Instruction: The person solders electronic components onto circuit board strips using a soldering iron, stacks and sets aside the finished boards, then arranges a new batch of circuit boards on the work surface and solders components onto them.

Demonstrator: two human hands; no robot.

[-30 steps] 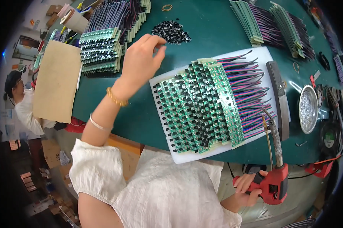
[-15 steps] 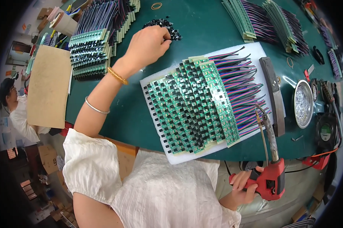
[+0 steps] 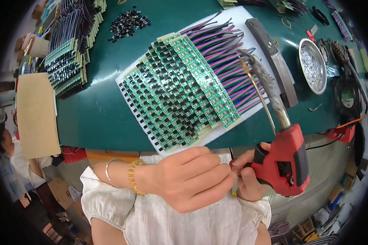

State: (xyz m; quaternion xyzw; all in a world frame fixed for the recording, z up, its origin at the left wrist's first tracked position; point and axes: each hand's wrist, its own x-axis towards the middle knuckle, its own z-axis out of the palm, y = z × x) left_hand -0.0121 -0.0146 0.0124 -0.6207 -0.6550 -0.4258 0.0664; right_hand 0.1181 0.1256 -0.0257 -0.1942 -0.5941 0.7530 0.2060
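My right hand [image 3: 251, 177] grips a red-and-black soldering gun [image 3: 285, 163], its metal barrel and thin solder guide tube pointing up over the wires. Close against it, at my chest, my left hand [image 3: 196, 177] is closed with its fingers curled; whatever they hold, if anything, is hidden. Beyond both hands, overlapping rows of green circuit boards [image 3: 171, 90] with small black components lie on a white foam pad [image 3: 239, 17]. Bundles of coloured wires [image 3: 226, 61] run from the boards' right edge. Farther left sits a loose pile of small black components [image 3: 128, 24].
A dark metal bar [image 3: 271, 61] lies along the pad's right side. To its right are a metal bowl [image 3: 313, 67] and a black fan [image 3: 347, 96]. Stacked wired boards [image 3: 67, 57] and a brown board [image 3: 37, 116] stand at left, near another person [image 3: 22, 157].
My left hand has come back from the black component pile to beside my right hand. The soldering gun has risen slightly, and the whole view has shifted.
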